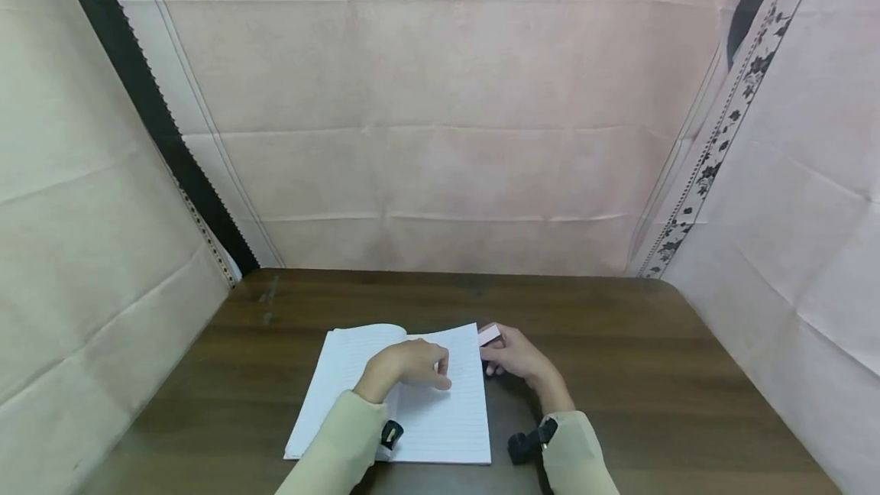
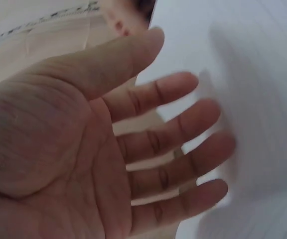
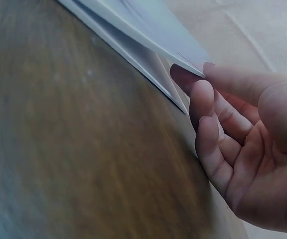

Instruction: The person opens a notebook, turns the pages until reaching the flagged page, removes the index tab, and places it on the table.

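An open lined notebook (image 1: pixel 440 426) lies on the table. My right hand (image 1: pixel 514 355) is at its far right corner and pinches several pages (image 3: pixel 156 35) between thumb and fingertips. In the right wrist view these pages stand lifted, with a gap above the lower sheets (image 3: pixel 133 52). Over the right-hand page hovers my left hand (image 1: pixel 411 367), its fingers loosely bent and holding nothing. The left wrist view shows its palm (image 2: pixel 103 154) with fingers apart and the white page (image 2: pixel 263 99) beyond the fingertips.
The brown wooden table (image 1: pixel 660 388) extends around the notebook on both sides. Pale creased cloth (image 1: pixel 440 174) hangs behind the table and along its left and right sides. A black camera mount (image 1: pixel 525 447) is strapped at the right wrist.
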Available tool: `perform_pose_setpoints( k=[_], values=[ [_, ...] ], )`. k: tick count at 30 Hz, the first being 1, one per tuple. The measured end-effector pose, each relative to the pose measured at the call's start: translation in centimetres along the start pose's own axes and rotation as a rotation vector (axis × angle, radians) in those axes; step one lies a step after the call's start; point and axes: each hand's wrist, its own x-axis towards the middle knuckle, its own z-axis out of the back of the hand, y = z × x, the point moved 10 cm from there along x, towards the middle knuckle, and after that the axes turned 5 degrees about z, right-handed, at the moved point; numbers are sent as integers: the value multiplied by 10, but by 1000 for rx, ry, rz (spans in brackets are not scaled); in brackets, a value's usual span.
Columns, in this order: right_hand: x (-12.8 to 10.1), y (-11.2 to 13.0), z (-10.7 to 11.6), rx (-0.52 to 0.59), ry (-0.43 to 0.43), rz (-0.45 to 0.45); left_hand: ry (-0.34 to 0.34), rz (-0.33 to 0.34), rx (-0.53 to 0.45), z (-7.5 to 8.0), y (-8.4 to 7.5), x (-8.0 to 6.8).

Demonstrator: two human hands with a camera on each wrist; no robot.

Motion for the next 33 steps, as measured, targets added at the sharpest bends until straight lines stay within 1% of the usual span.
perform_pose_setpoints(
  k=[2,5,6,8,12,13,15,18,21,28,33],
  values=[
    [0,0,-1,3,3,-4,-18,7,14,-4,-7,4],
    [-1,-1,0,0,-3,-12,-66,45,28,-10,-16,12],
    [-1,-1,-1,0,-1,-12,-87,67,29,-12,-18,15],
    [-1,0,-3,11,18,-6,-136,133,40,-16,-19,20],
    [1,0,-7,55,62,-6,-209,254,79,-22,-18,26],
    [1,0,-7,67,67,-11,-217,272,88,-23,-18,27],
    [1,-1,-6,83,65,-25,-222,288,102,-24,-19,28],
    [1,-2,-5,100,63,-42,-215,295,83,-24,-19,29],
    [-1,-3,-4,110,64,-52,-195,283,57,-23,-19,28],
    [-2,-3,-4,71,54,-47,-150,223,33,-20,-19,23],
    [-1,-4,-4,61,45,-54,-128,158,-36,-13,-16,20]
  ],
)
